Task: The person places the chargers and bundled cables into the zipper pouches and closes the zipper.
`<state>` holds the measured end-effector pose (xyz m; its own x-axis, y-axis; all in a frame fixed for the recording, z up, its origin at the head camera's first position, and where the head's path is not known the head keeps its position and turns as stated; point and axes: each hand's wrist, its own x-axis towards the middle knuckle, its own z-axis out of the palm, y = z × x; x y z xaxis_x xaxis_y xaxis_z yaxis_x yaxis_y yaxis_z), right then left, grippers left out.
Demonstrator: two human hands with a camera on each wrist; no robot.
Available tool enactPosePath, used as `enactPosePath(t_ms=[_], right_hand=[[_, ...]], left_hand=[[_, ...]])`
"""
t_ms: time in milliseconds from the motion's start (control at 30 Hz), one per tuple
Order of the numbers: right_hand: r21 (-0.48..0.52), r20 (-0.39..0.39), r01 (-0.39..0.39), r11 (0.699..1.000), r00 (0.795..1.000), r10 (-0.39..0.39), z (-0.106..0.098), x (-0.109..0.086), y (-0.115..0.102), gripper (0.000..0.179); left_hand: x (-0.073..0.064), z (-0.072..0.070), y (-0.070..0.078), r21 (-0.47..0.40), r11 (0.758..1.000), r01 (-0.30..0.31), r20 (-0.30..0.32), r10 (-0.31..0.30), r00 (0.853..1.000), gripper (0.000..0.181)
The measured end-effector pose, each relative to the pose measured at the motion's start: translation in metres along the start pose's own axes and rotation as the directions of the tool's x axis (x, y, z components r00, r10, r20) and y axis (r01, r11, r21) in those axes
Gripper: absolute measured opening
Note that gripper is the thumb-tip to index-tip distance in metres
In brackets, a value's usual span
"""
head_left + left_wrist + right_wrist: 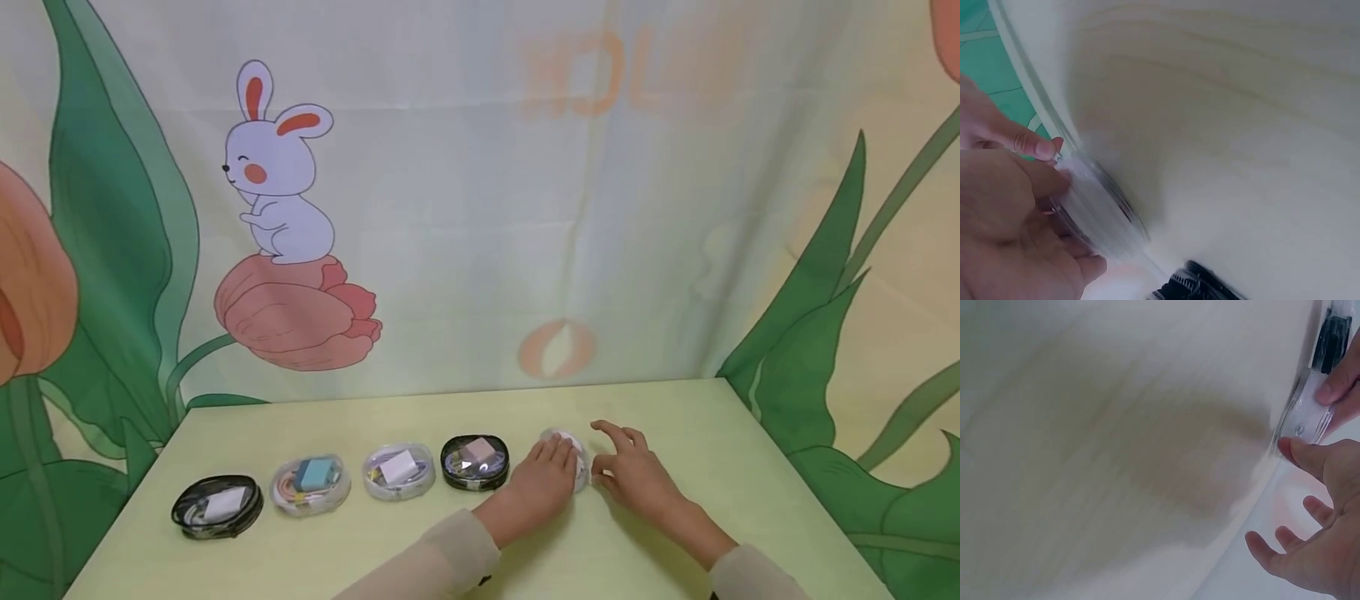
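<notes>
A clear oval zip pouch (581,468) lies toward the right of the table, partly hidden under my left hand (550,477). That hand grips it, its fingers laid over the top. In the left wrist view the see-through side of the pouch (1100,203) shows beyond the fingers. My right hand (633,475) is at the pouch's right end with fingers spread. The right wrist view has the right thumb (1300,453) at the end of the pouch, close to a small zip pull (1299,429). The pouch's contents are mostly covered.
Left of my hands stands a row of similar pouches: a black-edged one with a pink charger (480,451), a clear one with a white charger (398,468), a clear one with a blue charger (315,474), and a black-edged one (217,505). A printed curtain (450,208) hangs behind the table.
</notes>
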<state>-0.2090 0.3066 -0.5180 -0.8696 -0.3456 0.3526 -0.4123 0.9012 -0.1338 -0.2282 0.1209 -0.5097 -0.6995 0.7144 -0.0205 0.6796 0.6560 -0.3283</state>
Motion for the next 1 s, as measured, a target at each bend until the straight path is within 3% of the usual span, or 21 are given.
enactPosePath(t_ms=[233, 467, 600, 733, 833, 1000], right_hand=[[0.014, 0.031, -0.016, 1.000, 0.999, 0.016, 0.001, 0.002, -0.007, 0.008], [-0.081, 0.039, -0.032, 0.996, 0.999, 0.035, 0.001, 0.003, -0.008, 0.008], [-0.040, 0.088, -0.065, 0.997, 0.994, 0.069, -0.002, 0.000, -0.007, 0.008], [-0.013, 0.125, -0.148, 0.989, 0.981, 0.148, -0.011, -0.004, -0.002, 0.012], [-0.010, 0.128, -0.200, 0.980, 0.972, 0.199, -0.020, -0.006, 0.003, 0.013], [-0.002, 0.128, -0.185, 0.983, 0.975, 0.184, -0.024, -0.006, 0.011, 0.010]], left_hand=[[0.004, 0.000, -0.001, -0.071, 0.997, 0.043, 0.025, -0.041, 0.999, 0.045], [-0.001, -0.004, -0.004, -0.025, 0.998, -0.049, -0.032, 0.048, 0.998, 0.041], [-0.002, -0.005, -0.007, -0.051, 0.996, -0.070, -0.036, 0.069, 0.997, 0.042], [-0.001, -0.003, -0.009, -0.065, 0.993, -0.097, -0.081, 0.092, 0.992, 0.041], [0.002, 0.000, -0.012, -0.110, 0.984, -0.140, -0.123, 0.127, 0.984, 0.040], [0.009, 0.003, -0.021, -0.210, 0.953, -0.217, -0.136, 0.191, 0.972, 0.044]])
